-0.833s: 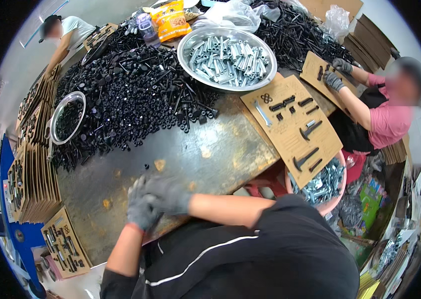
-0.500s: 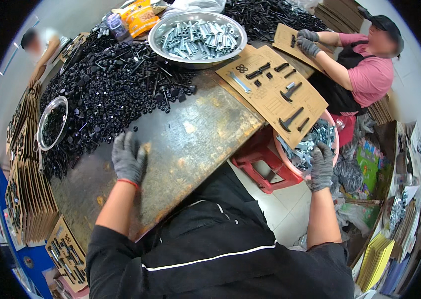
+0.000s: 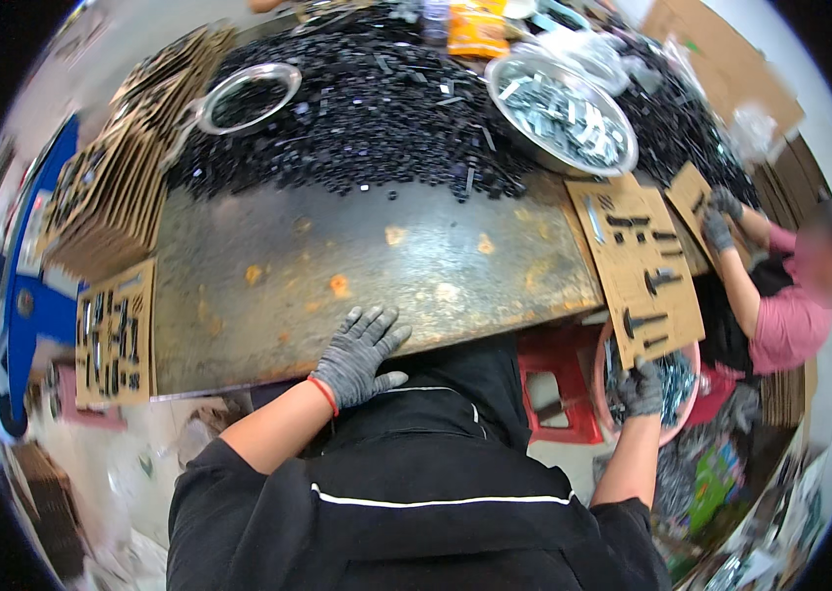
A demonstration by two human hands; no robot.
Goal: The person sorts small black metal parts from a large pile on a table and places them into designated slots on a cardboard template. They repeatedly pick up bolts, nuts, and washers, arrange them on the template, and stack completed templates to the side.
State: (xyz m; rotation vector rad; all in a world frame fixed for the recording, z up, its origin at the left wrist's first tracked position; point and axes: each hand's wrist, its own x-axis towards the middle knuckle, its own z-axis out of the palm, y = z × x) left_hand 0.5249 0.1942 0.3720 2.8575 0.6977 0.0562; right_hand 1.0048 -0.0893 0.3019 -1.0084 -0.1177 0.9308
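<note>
Head view: drawn back since half a second ago, with the left hand (image 3: pixel 361 353), from farther in over the metal table (image 3: pixel 386 271) to its near edge, gloved in grey and spread wide. Kept low at the pink tub (image 3: pixel 602 390) with the right hand (image 3: pixel 641 390), among or just above silvery metal pieces (image 3: pixel 675 386), beside the lower edge of the cardboard board (image 3: pixel 616 281) bearing black tools (image 3: pixel 662 282); cannot tell whether closed on anything.

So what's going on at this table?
The person's gloved left hand is spread at the front edge of the table, while the right hand is at a pink basin of metal parts; whether it holds any is unclear. A co-worker at the right handles a cardboard panel. Black parts lie heaped on the far side.
</note>
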